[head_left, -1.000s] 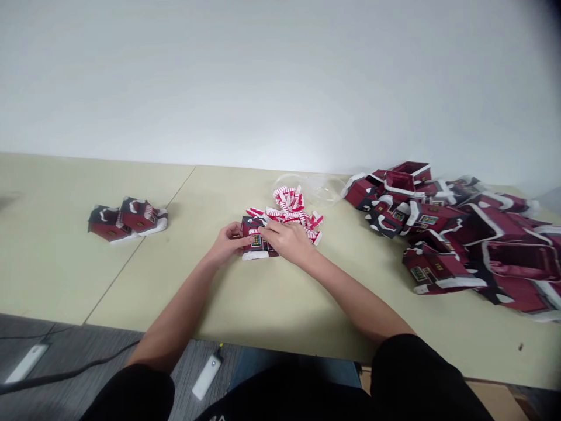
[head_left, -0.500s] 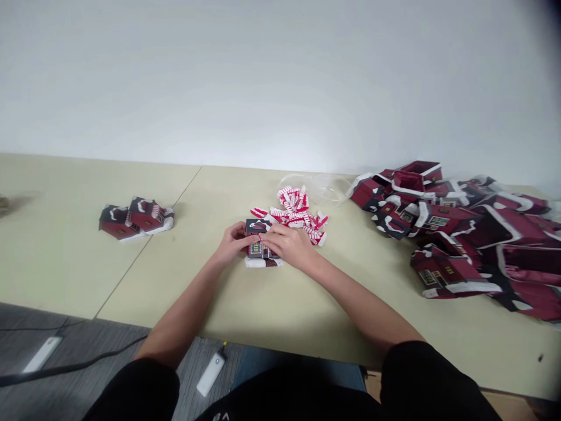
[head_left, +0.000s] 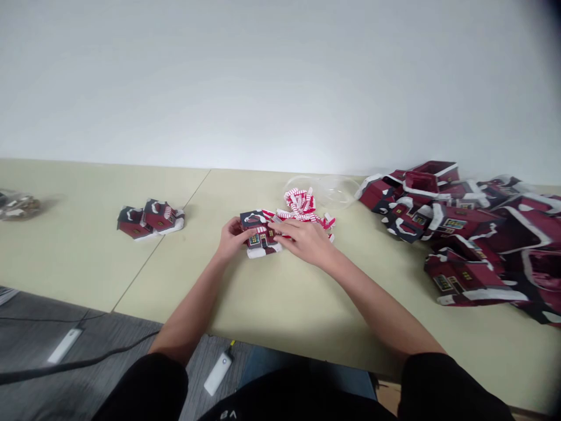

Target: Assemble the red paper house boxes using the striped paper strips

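Observation:
A small dark red model house (head_left: 263, 237) with a black and white roof and a striped awning is on the table between my hands. My left hand (head_left: 232, 238) grips its left side, thumb across the front. My right hand (head_left: 304, 238) has its fingers at the right side of the house, fingertips touching near the roof edge; whether they pinch a small piece is hidden. Red and white striped pieces (head_left: 301, 200) lie in a loose pile just behind and beside my right hand.
On the right of the table (head_left: 263, 304) lies a heap of red houses (head_left: 464, 222). Two joined red houses (head_left: 151, 219) stand on the left. Clear plastic (head_left: 337, 190) lies behind the striped pieces, and a bagged bundle (head_left: 21, 206) is at far left.
My right hand has drawn back rightward from the house front, uncovering the windows and awning. The house is turned slightly. The whole view has shifted a little.

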The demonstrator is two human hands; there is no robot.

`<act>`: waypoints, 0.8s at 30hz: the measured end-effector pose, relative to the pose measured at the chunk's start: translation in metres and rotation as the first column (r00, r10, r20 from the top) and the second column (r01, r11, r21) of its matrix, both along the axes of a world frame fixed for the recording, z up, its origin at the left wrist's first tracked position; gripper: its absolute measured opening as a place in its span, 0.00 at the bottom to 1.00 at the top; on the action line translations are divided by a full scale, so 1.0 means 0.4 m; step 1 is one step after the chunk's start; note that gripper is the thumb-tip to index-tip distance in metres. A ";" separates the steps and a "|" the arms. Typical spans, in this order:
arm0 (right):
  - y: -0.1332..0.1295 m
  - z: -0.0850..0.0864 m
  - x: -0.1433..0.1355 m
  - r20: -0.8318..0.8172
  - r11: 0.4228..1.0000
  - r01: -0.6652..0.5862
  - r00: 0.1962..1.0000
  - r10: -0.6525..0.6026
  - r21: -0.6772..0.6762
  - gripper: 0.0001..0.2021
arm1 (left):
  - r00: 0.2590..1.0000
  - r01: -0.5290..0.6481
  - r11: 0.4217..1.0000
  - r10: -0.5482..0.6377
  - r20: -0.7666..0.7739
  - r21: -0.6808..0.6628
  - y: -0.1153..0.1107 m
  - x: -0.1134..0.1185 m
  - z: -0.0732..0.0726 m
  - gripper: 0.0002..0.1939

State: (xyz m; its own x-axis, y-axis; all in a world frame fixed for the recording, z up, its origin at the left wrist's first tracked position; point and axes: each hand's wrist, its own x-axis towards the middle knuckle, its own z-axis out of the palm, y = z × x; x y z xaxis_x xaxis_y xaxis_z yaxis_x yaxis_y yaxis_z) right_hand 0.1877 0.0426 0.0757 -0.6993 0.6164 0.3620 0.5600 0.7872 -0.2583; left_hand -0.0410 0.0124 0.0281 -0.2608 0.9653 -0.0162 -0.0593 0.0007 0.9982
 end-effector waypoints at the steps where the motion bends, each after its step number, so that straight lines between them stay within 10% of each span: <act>1: -0.001 0.010 0.006 -0.018 1.000 0.009 1.000 -0.009 0.003 0.18 | 0.998 -0.055 0.998 0.056 -0.034 0.016 0.004 -0.010 -0.003 0.27; 7: -0.001 0.059 0.052 -0.166 0.991 0.016 0.986 0.006 0.130 0.16 | 0.861 -0.368 0.925 0.377 -0.342 0.095 0.015 -0.103 0.003 0.29; 14: -0.023 0.129 0.121 -0.202 0.972 0.002 0.978 0.048 0.237 0.14 | 0.671 -0.344 0.939 0.230 -0.705 -0.022 -0.082 -0.222 0.086 0.40; 24: -0.050 0.207 0.227 -0.284 0.952 0.081 0.959 0.007 0.296 0.11 | 0.352 -0.709 0.696 0.209 -0.912 -0.115 -0.320 -0.449 0.156 0.40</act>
State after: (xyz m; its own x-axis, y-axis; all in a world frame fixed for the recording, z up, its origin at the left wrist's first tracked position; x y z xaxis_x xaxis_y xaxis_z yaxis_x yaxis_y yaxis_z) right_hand 0.2786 0.0224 0.1583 -0.5221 0.4704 0.7115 0.5303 0.8324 -0.1612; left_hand -0.2207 -0.1158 0.0904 -0.7863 0.6059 0.1207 0.5882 0.6743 0.4465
